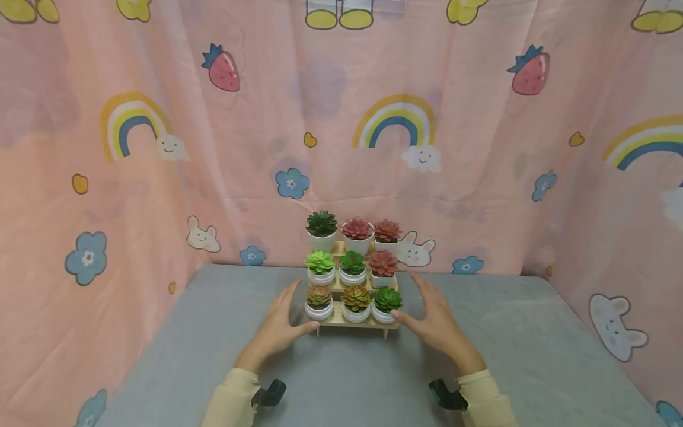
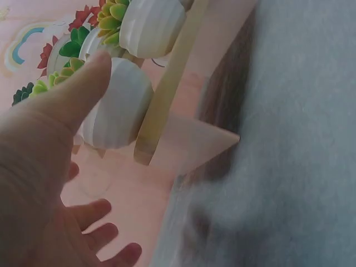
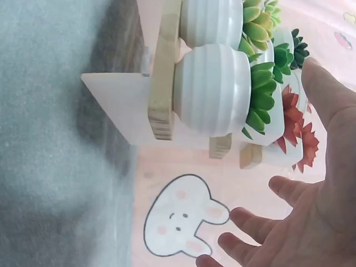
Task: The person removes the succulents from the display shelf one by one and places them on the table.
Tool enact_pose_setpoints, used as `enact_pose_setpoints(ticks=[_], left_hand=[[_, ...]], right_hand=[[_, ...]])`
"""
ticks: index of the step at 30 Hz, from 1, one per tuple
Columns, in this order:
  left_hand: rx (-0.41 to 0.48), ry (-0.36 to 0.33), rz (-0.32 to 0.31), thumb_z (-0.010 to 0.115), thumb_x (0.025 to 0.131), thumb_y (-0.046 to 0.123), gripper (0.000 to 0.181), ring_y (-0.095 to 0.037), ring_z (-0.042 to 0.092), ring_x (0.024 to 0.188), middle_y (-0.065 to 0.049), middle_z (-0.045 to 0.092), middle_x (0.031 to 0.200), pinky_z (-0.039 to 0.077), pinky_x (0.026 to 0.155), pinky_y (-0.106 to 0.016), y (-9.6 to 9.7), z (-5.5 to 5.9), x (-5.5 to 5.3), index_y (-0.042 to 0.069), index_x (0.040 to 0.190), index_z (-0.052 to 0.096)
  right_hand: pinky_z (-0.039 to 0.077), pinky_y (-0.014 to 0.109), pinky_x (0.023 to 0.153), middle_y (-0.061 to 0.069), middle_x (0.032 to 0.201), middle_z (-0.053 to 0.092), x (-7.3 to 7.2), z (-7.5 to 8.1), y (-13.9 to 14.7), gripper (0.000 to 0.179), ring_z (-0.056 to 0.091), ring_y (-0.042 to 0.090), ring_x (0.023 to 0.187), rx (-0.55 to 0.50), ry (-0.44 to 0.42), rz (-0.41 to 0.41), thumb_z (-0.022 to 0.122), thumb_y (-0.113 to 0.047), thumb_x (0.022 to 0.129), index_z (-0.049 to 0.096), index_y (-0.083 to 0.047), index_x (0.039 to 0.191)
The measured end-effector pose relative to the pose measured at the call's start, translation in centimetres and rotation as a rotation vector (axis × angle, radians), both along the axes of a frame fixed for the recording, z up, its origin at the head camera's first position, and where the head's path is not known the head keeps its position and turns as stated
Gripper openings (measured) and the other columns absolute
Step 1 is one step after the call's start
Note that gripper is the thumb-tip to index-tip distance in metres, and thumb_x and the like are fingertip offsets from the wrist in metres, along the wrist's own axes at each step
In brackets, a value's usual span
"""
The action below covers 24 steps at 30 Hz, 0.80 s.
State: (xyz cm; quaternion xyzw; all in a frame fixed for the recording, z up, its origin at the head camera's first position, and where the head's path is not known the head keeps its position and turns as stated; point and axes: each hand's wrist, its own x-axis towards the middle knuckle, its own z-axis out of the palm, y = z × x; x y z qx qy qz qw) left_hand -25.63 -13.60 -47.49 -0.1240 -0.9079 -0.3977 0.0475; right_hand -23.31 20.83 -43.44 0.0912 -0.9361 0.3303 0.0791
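A three-tier wooden stand (image 1: 341, 323) with white side supports holds several small potted succulents in three rows. Its front row has an orange-green plant (image 1: 319, 296), a yellow-orange one (image 1: 356, 298) and a green one (image 1: 388, 299). My left hand (image 1: 277, 320) is beside the stand's left end, fingers spread, thumb near the front left pot (image 2: 119, 105). On the opposite end my right hand (image 1: 434, 320) has its fingers extended and its thumb near the green plant's pot (image 3: 214, 89). Neither hand grips anything; whether a thumb touches the stand or a pot, I cannot tell.
The stand is on a grey table (image 1: 352, 379), toward its back edge. Behind and at both sides hangs a pink curtain (image 1: 256, 130) printed with rainbows, strawberries and rabbits. Each wrist wears a dark strap-like device (image 1: 271, 392) by the cream sleeve (image 1: 232, 397).
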Motion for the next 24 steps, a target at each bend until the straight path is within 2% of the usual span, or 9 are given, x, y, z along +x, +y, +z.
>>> enact_pose_setpoints(ticks=[5,7,13,20,24], left_hand=[[0.068,-0.056,-0.01,0.081,0.085,0.044,0.103,-0.047,0.031,0.149,-0.023,0.035,0.161,0.028,0.117,-0.067,-0.2,-0.3,0.1,0.01,0.162,0.022],[0.084,-0.074,-0.007,0.081,0.085,0.045,0.102,-0.047,0.034,0.147,-0.023,0.039,0.159,0.03,0.116,-0.067,-0.2,-0.5,0.2,0.011,0.161,0.023],[0.152,-0.074,-0.032,0.082,0.085,0.039,0.098,-0.049,0.041,0.142,-0.026,0.045,0.154,0.034,0.113,-0.067,-0.1,-1.1,0.0,0.01,0.16,0.027],[0.211,-0.08,-0.049,0.083,0.085,0.028,0.091,-0.049,0.053,0.132,-0.028,0.055,0.142,0.044,0.107,-0.063,0.3,-1.7,-0.3,0.006,0.158,0.031],[0.245,-0.091,-0.063,0.082,0.086,0.023,0.089,-0.047,0.057,0.129,-0.028,0.057,0.141,0.045,0.107,-0.06,0.6,-1.9,-0.5,0.004,0.157,0.032]], right_hand=[[0.022,0.076,0.113,0.026,0.164,0.026,-0.2,-0.5,-0.3,0.091,0.025,0.054,0.148,-0.032,-0.004,0.027,0.069,-0.048,0.092,0.023,-0.01,0.161],[0.022,0.077,0.113,0.026,0.165,0.025,-0.1,-0.6,-0.4,0.09,0.024,0.054,0.148,-0.042,-0.016,0.031,0.069,-0.048,0.093,0.023,-0.01,0.161],[0.024,0.076,0.113,0.026,0.165,0.025,0.1,-0.6,-0.5,0.089,0.024,0.052,0.149,-0.069,-0.051,0.033,0.07,-0.047,0.093,0.025,-0.01,0.16],[0.031,0.072,0.112,0.026,0.159,0.036,-0.2,-1.2,-0.8,0.089,0.035,0.049,0.146,-0.099,-0.091,0.039,0.075,-0.046,0.09,0.03,-0.009,0.158],[0.033,0.071,0.111,0.026,0.156,0.04,-0.5,-1.4,-0.8,0.09,0.037,0.049,0.145,-0.113,-0.124,0.02,0.075,-0.046,0.089,0.03,-0.01,0.158]])
